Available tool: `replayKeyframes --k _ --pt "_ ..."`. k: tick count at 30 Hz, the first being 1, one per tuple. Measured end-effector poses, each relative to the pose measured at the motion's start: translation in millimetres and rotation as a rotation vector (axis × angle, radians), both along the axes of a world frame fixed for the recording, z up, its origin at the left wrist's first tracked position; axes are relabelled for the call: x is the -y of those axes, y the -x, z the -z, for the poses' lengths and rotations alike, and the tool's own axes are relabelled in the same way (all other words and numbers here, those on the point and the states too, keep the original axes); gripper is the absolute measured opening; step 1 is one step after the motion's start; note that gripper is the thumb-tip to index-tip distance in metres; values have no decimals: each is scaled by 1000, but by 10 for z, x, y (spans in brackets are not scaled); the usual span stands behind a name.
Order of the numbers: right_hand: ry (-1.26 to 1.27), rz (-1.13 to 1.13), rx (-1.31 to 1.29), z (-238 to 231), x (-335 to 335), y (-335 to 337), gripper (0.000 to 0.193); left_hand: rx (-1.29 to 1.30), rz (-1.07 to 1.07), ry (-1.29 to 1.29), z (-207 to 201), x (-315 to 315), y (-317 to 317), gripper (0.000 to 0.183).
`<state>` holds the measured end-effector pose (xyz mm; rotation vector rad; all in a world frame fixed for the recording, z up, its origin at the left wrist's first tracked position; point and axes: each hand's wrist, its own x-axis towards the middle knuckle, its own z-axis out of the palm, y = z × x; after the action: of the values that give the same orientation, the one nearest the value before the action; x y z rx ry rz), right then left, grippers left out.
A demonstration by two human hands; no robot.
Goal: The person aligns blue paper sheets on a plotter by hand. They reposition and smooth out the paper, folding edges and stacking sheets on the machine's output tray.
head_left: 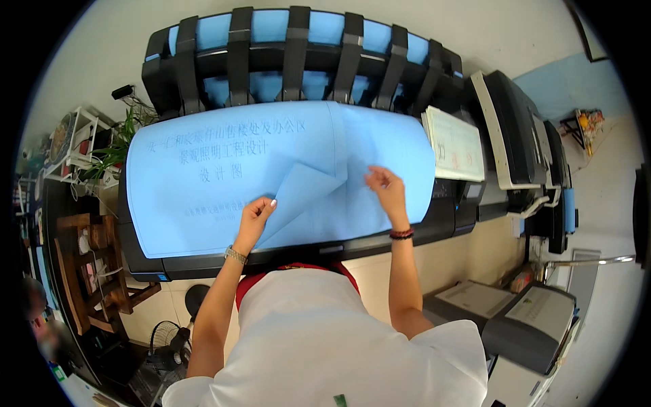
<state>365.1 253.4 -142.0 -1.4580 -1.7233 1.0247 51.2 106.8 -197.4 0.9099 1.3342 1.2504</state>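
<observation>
Large blue printed sheets (183, 227) lie over the top of a black wide-format printer (434, 217). Near its front edge, my left hand (252, 218) pinches the edge of a blue sheet between thumb and fingers. That sheet is folded over there, forming a raised flap (306, 190) with its plain side up. To the right of the flap, my right hand (388, 190) is over the blue paper, with fingers loosely bent and slightly blurred. Nothing shows between them. A watch is on my left wrist, and dark red beads circle the right.
Black curved arms (297, 54) rise behind the sheets, with more blue paper beneath them. A stack of pale paper (454, 146) lies at the right, beside another large machine (508, 129). A wooden stand (88, 264) and fan (168, 342) are at left; a grey printer (529, 325) stands lower right.
</observation>
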Motion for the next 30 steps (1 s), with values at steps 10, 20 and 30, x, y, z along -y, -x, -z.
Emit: replayKeyframes --k 10,20,30 --pt "-597 -215 86 -1060 -2626 1390 21 -388 -362 -176 -250 -82 214 14" --pt "-605 -349 531 -984 -4137 2385 28 -669 -365 -50 -469 -466 775 14" --pt "-240 -540 599 -1003 -4867 2443 21 -581 -341 11 -497 -533 819 15"
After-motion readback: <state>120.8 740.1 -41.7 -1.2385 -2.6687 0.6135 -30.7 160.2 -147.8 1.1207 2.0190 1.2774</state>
